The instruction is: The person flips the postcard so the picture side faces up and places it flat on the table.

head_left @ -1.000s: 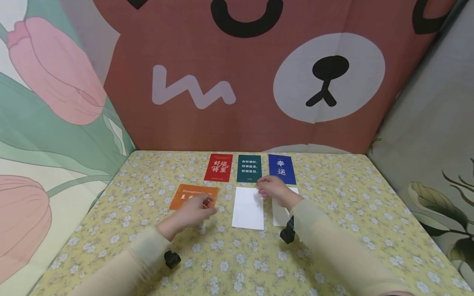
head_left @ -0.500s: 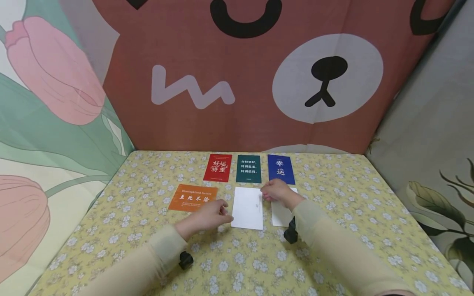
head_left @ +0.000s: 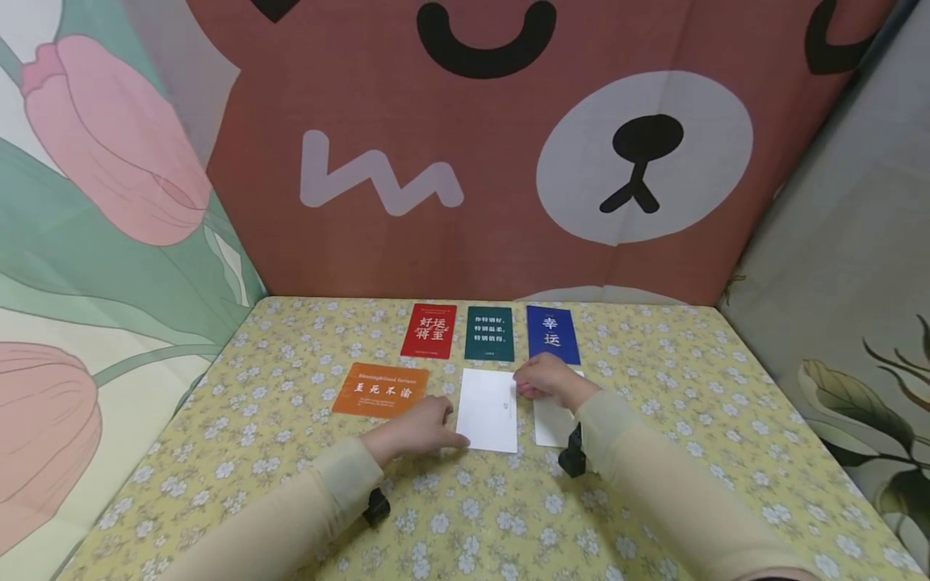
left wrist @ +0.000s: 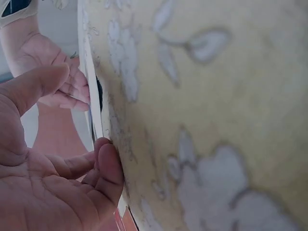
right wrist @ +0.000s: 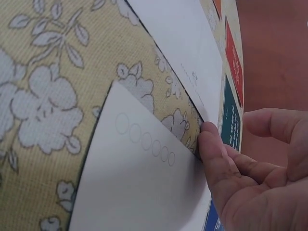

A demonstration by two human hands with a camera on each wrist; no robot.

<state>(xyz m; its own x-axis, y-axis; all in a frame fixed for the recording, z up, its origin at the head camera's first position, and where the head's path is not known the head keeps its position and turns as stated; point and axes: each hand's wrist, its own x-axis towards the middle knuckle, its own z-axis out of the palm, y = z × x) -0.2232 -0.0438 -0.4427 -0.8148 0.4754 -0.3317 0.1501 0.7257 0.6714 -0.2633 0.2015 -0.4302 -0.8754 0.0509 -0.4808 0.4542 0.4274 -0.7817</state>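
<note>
A white blank-faced card (head_left: 487, 411) lies in the middle of the front row. My left hand (head_left: 417, 428) is at its left edge, thumb by the near corner. In the left wrist view the fingertips of this hand (left wrist: 53, 183) touch the tabletop at the card's edge (left wrist: 94, 101), with the thumb held apart. At the far right corner of the same card, the fingertips of my right hand (head_left: 548, 379) rest; its thumb is lifted in the right wrist view (right wrist: 255, 178). Partly under that hand lies a second white card (right wrist: 139, 178), printed with a row of small circles.
Behind, a red card (head_left: 429, 331), a green card (head_left: 490, 333) and a blue card (head_left: 554, 332) lie in a row. An orange card (head_left: 378, 387) is left of my left hand. Floral cloth (head_left: 465, 516) covers the table; a bear-print backdrop (head_left: 407, 250) stands behind.
My left hand has moved right, off the orange card to the middle white card's left edge. My right hand has shifted slightly right and nearer. The cards stay in place.
</note>
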